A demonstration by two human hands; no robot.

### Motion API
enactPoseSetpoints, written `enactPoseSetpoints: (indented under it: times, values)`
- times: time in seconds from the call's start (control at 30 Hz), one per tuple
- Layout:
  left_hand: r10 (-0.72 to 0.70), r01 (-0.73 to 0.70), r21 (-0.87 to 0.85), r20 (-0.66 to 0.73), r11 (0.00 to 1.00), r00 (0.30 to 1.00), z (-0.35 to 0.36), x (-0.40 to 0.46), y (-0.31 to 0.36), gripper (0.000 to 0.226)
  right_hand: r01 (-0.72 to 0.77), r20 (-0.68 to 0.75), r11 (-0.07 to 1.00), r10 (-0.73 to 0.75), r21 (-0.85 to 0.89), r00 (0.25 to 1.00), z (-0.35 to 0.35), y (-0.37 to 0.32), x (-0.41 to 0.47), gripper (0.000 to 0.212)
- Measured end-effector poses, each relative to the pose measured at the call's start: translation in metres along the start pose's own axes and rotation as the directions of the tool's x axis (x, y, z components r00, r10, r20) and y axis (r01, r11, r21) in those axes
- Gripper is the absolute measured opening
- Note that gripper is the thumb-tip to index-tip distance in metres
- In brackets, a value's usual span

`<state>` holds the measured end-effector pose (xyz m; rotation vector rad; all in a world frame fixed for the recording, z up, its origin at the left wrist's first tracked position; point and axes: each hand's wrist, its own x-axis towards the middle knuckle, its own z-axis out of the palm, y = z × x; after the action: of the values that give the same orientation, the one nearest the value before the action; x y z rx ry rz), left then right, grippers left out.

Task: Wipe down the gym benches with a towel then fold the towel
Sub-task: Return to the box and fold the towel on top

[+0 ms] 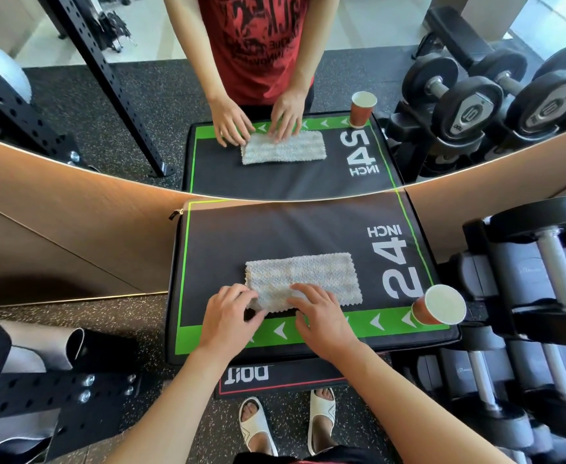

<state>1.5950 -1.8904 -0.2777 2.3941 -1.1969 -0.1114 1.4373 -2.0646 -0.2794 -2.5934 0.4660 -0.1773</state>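
A small grey-white towel (308, 276) lies folded into a rectangle on a black and green padded box (241, 236) marked "24 INCH". My left hand (229, 316) pinches the towel's near left corner with curled fingers. To its right, my right hand (321, 316) rests on the near edge of the towel, fingers bent and pressing the cloth down. Both hands sit over the box's green front stripe. A wall mirror behind the box repeats the scene.
A paper cup (440, 306) stands on the box's near right corner. A rack of black dumbbells (542, 296) fills the right side. A black perforated steel frame (40, 393) and a rolled mat (40, 349) lie at the lower left. The mirror wall (74, 229) stands directly behind the box.
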Motion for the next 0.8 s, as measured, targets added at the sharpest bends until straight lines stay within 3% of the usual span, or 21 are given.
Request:
enactPoseSetpoints:
  times: [0.1,0.2,0.37,0.5,0.63,0.8]
  values:
    - [-0.015,0.013,0.028,0.064,1.000,0.998,0.002,0.006,0.001,0.041,-0.070,-0.044,0.997,0.069,-0.024,0.997,-0.010,0.011,0.004,0.034]
    - [-0.052,0.054,-0.029,0.054,0.998,0.997,0.000,0.013,0.002,0.026,-0.176,-0.048,0.983,0.174,-0.045,0.984,-0.020,0.027,0.008,0.033]
    - [-0.146,0.148,-0.064,0.041,0.987,0.988,-0.010,0.036,0.001,0.020,-0.186,-0.032,0.980,0.184,-0.075,0.982,-0.026,0.040,0.011,0.037]
    - [-0.082,0.082,-0.005,0.070,0.997,0.994,-0.013,0.058,-0.010,0.029,-0.232,-0.037,0.971,0.230,-0.062,0.973,-0.034,0.046,0.017,0.039]
    - [0.026,-0.028,0.009,0.112,1.000,0.993,-0.014,0.069,-0.018,0.017,-0.207,0.002,0.973,0.208,-0.099,0.978,-0.039,0.052,0.023,0.039]
    - [0.036,-0.036,0.001,0.137,0.999,0.990,-0.012,0.062,-0.018,0.015,-0.196,0.017,0.969,0.201,-0.147,0.979,-0.044,0.063,0.034,0.042]
